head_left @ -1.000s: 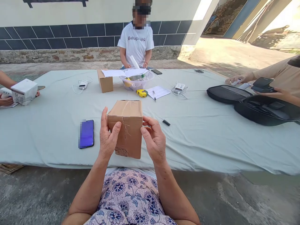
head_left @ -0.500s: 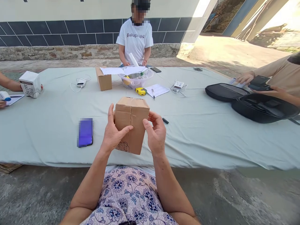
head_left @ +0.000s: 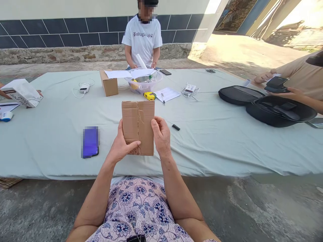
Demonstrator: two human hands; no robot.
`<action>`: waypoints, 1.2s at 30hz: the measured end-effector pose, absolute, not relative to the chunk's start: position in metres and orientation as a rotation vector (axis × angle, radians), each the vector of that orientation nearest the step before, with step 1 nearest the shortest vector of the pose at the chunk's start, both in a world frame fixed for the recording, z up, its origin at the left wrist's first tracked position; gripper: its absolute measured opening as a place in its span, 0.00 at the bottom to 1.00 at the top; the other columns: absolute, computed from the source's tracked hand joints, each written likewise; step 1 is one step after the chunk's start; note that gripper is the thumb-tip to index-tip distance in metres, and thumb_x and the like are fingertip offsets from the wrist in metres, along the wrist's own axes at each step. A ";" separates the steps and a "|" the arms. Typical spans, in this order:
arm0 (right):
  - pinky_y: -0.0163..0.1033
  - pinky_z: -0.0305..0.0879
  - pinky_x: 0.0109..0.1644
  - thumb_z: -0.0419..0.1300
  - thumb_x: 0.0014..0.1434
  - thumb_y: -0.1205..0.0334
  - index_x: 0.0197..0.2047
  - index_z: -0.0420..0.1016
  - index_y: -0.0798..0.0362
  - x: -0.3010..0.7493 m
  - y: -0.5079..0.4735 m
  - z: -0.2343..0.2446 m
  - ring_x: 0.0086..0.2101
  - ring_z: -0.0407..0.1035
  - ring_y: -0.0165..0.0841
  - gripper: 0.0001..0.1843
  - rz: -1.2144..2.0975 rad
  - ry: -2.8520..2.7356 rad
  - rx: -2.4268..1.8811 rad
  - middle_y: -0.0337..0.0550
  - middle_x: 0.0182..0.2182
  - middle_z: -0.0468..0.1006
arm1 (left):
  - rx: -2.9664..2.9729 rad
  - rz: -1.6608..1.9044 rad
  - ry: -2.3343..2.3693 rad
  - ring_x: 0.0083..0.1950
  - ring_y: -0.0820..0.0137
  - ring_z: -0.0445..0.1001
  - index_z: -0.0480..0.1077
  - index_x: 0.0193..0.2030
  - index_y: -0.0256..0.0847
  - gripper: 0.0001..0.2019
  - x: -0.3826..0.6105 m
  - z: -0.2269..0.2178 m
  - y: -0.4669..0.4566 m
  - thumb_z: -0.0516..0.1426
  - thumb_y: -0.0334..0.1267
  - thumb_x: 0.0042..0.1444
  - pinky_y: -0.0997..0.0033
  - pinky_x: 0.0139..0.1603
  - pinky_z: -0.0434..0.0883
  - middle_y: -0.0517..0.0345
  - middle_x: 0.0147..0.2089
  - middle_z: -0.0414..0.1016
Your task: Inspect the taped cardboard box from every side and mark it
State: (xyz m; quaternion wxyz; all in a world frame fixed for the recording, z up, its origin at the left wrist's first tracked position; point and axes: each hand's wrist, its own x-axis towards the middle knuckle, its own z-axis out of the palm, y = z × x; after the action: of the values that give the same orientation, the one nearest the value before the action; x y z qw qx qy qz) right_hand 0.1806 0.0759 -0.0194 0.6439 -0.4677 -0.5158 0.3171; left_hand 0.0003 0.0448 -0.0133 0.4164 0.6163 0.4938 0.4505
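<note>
A brown cardboard box (head_left: 145,134) is held up over the near edge of the table, one flat face with a seam turned toward me. Dark line drawing shows at its lower left. My left hand (head_left: 121,144) grips its left side, thumb lying across the face. Against the right side, my right hand (head_left: 161,134) holds it with the thumb on the edge and the fingers behind. To the right of the box lies a black marker cap or short marker (head_left: 176,127). A phone (head_left: 91,142) with a purple screen rests to the left.
Beyond the box are a yellow tape measure (head_left: 149,96), a paper with a pen (head_left: 163,98), a plastic basin (head_left: 156,79) and another carton (head_left: 111,88). A person sits opposite. At right, a person handles a black device by an open black case (head_left: 285,111); at left, hands tilt a white box (head_left: 21,92).
The box has turned so its seamed face looks straight at me and its top no longer shows. Both hands moved with it. At left, the white box was tilted over.
</note>
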 end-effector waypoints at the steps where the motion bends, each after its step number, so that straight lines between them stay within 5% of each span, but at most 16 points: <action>1: 0.49 0.74 0.52 0.59 0.64 0.39 0.53 0.76 0.51 0.180 0.076 -0.022 0.48 0.75 0.41 0.26 0.741 -1.198 -1.058 0.52 0.52 0.81 | 1.530 1.151 1.265 0.72 0.51 0.66 0.39 0.79 0.51 0.55 0.000 -0.014 0.046 0.69 0.44 0.53 0.46 0.70 0.66 0.44 0.73 0.64; 8: 0.45 0.78 0.44 0.63 0.62 0.40 0.61 0.74 0.49 0.184 0.069 -0.037 0.54 0.73 0.44 0.30 0.861 -1.439 -1.037 0.55 0.61 0.74 | 1.405 1.388 1.181 0.71 0.56 0.67 0.49 0.76 0.48 0.42 -0.009 -0.022 0.055 0.63 0.49 0.60 0.54 0.69 0.68 0.45 0.72 0.65; 15: 0.49 0.76 0.57 0.67 0.60 0.39 0.68 0.68 0.45 0.197 0.061 -0.031 0.68 0.60 0.48 0.38 0.900 -1.734 -0.931 0.56 0.71 0.62 | 1.254 1.481 1.177 0.73 0.56 0.65 0.54 0.74 0.44 0.39 -0.010 -0.023 0.058 0.63 0.48 0.59 0.54 0.71 0.65 0.45 0.72 0.65; 22: 0.53 0.73 0.62 0.69 0.56 0.34 0.71 0.64 0.39 0.198 0.057 -0.026 0.71 0.55 0.50 0.44 0.946 -1.797 -0.953 0.52 0.73 0.58 | 1.198 1.448 1.170 0.72 0.55 0.65 0.57 0.72 0.46 0.36 -0.010 -0.015 0.052 0.62 0.48 0.60 0.55 0.68 0.69 0.46 0.71 0.66; 30: 0.61 0.69 0.65 0.70 0.56 0.37 0.76 0.52 0.36 0.198 0.048 -0.023 0.69 0.58 0.52 0.51 0.740 -1.985 -0.952 0.53 0.71 0.60 | 1.481 1.383 1.526 0.79 0.48 0.50 0.43 0.79 0.53 0.52 -0.012 -0.005 0.036 0.68 0.50 0.54 0.45 0.73 0.59 0.44 0.78 0.50; 36: 0.60 0.66 0.68 0.68 0.60 0.41 0.71 0.60 0.43 0.192 0.039 -0.012 0.66 0.63 0.51 0.42 0.592 -2.070 -0.957 0.54 0.66 0.67 | 1.679 1.299 1.744 0.79 0.41 0.47 0.42 0.79 0.49 0.60 -0.002 0.006 0.028 0.72 0.53 0.45 0.34 0.73 0.55 0.37 0.76 0.51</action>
State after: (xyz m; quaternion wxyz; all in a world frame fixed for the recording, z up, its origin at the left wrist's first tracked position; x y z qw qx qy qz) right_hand 0.1921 0.0391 -0.0124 0.3829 -0.3752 -0.8116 0.2322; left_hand -0.0021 0.0275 0.0056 0.1957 0.5994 0.6226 0.4635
